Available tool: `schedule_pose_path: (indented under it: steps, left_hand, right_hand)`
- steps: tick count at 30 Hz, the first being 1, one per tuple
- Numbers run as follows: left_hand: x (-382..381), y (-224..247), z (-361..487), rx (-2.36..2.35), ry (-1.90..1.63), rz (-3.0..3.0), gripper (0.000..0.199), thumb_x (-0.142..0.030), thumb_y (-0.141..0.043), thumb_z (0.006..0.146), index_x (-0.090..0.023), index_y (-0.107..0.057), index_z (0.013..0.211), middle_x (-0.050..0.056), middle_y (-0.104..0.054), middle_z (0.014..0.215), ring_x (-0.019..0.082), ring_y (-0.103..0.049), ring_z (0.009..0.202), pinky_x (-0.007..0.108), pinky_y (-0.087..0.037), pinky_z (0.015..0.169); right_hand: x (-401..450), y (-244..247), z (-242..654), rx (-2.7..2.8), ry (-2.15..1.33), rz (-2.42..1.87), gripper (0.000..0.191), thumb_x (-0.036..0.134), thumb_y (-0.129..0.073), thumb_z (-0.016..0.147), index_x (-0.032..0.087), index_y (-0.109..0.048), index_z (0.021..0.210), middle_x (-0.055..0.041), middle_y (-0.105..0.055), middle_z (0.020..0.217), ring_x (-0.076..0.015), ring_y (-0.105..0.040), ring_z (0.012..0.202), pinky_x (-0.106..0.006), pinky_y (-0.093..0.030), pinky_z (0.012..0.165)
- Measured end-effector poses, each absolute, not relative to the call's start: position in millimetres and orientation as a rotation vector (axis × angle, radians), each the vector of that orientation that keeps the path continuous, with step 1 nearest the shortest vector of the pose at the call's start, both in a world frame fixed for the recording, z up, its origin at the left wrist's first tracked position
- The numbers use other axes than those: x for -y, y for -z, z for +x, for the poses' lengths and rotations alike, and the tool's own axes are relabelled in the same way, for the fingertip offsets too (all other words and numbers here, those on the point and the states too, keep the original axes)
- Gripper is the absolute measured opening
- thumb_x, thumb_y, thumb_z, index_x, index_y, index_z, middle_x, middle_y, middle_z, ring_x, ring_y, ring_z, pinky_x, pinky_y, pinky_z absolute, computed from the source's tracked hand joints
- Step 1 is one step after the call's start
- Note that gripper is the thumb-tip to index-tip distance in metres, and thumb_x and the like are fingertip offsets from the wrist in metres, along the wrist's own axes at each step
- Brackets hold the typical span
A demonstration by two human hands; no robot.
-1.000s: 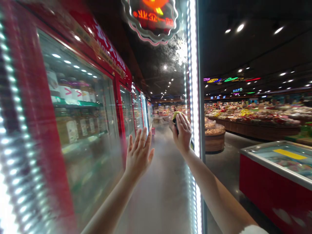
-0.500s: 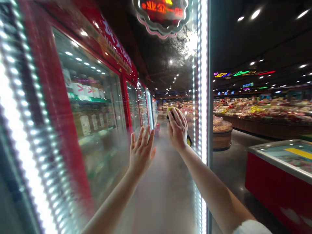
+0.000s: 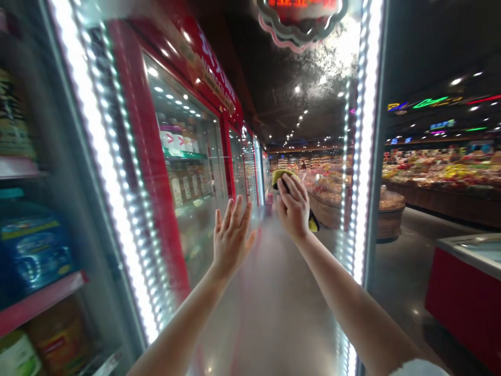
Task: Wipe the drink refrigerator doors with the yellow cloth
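Two hands up at the glass, one cloth mostly hidden

Take the clock from the middle of the worker's view. Just off centre, toward 7 o'clock, the left hand (image 3: 230, 240) is bare and spread, palm to the glass door (image 3: 266, 303); whether it touches, I can't tell. Between 3 and 4 o'clock, the right hand (image 3: 294, 209) has hold of a yellow-and-black cloth (image 3: 279, 175) at the pane. Its fingers cover most of that cloth, leaving an edge above the fingertips and a scrap by the wrist. Toward 1 o'clock a scalloped badge (image 3: 300, 32) is cut off by the top edge, its red lettering unreadable to me. Haze blurs the lower pane. Between 8 and 9 o'clock sits a blue package (image 3: 35, 250), its label smeared; near 4 o'clock, a red chest (image 3: 457, 303) runs out of sight.
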State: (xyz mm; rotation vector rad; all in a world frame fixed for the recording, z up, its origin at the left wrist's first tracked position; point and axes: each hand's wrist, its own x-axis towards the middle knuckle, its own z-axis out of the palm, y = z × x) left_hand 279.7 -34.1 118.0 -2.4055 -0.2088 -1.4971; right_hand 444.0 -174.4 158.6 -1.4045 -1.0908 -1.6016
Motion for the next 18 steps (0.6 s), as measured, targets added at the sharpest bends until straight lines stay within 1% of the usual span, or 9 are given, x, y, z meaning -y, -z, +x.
schedule_pose_path:
  steps: [3,5,7,9,12,14,16,18]
  left_hand:
    - [24,-114,266,0.236,1.479,-2.412,0.091,-0.029,-0.065,0.094,-0.028,-0.008,0.165,0.014,-0.021,0.170,0.031,-0.025,0.156,0.059,-0.021,0.126]
    - [13,-112,254,0.251,1.475,-2.418,0.094,-0.029,-0.065,0.094,-0.030,-0.004,0.165,0.013,-0.020,0.170,0.032,-0.024,0.157,0.061,-0.022,0.126]
    - [2,-113,244,0.258,1.476,-2.427,0.096,-0.029,-0.066,0.093,-0.033,-0.001,0.164,0.013,-0.017,0.171,0.033,-0.022,0.157,0.064,-0.022,0.125]
    - [-5,-115,236,0.256,1.476,-2.437,0.099,-0.031,-0.069,0.092,-0.035,-0.002,0.164,0.013,-0.015,0.172,0.034,-0.021,0.157,0.065,-0.021,0.125]
    - [-9,-122,232,0.252,1.460,-2.452,0.102,-0.032,-0.074,0.088,-0.032,-0.006,0.165,0.013,-0.014,0.172,0.033,-0.018,0.158,0.063,-0.018,0.126]
    - [-8,-124,230,0.268,1.449,-2.462,0.102,-0.032,-0.075,0.087,-0.029,-0.009,0.165,0.014,-0.015,0.172,0.032,-0.017,0.158,0.061,-0.017,0.127]
    - [-10,-124,227,0.294,1.443,-2.467,0.101,-0.031,-0.075,0.087,-0.027,-0.010,0.165,0.015,-0.016,0.171,0.032,-0.018,0.158,0.060,-0.018,0.127]
    - [-15,-120,221,0.308,1.446,-2.461,0.099,-0.030,-0.073,0.088,-0.026,-0.011,0.165,0.016,-0.017,0.171,0.032,-0.019,0.158,0.060,-0.019,0.127]
  right_hand:
    - [180,-132,423,1.414,1.563,-1.592,0.049,0.025,-0.050,0.101,0.030,-0.052,0.150,-0.0044,-0.055,0.154,-0.0225,-0.045,0.147,-0.049,-0.028,0.128]
    - [193,-119,427,1.443,1.587,-1.652,0.049,0.025,-0.052,0.101,0.033,-0.052,0.150,-0.0021,-0.057,0.153,-0.0223,-0.046,0.147,-0.051,-0.022,0.130]
    - [199,-121,435,1.292,1.635,-1.625,0.049,0.024,-0.052,0.101,0.033,-0.054,0.149,-0.0031,-0.059,0.151,-0.0241,-0.046,0.147,-0.052,-0.024,0.129]
    - [188,-135,438,1.088,1.648,-1.565,0.049,0.025,-0.050,0.101,0.030,-0.052,0.150,-0.0063,-0.056,0.153,-0.0272,-0.042,0.150,-0.054,-0.031,0.125]
    - [151,-156,419,0.942,1.623,-1.516,0.052,0.029,-0.047,0.103,0.027,-0.046,0.155,-0.0090,-0.050,0.158,-0.0293,-0.038,0.152,-0.055,-0.035,0.123]
    - [131,-153,399,1.036,1.621,-1.528,0.052,0.029,-0.048,0.103,0.028,-0.045,0.155,-0.0075,-0.051,0.157,-0.0274,-0.041,0.150,-0.051,-0.034,0.124]
    - [128,-135,385,1.252,1.635,-1.553,0.053,0.027,-0.050,0.102,0.029,-0.046,0.155,-0.0051,-0.053,0.156,-0.0243,-0.043,0.149,-0.046,-0.032,0.126]
    - [140,-114,382,1.460,1.659,-1.576,0.053,0.025,-0.052,0.101,0.029,-0.047,0.154,-0.0034,-0.055,0.154,-0.0224,-0.045,0.148,-0.044,-0.027,0.129]
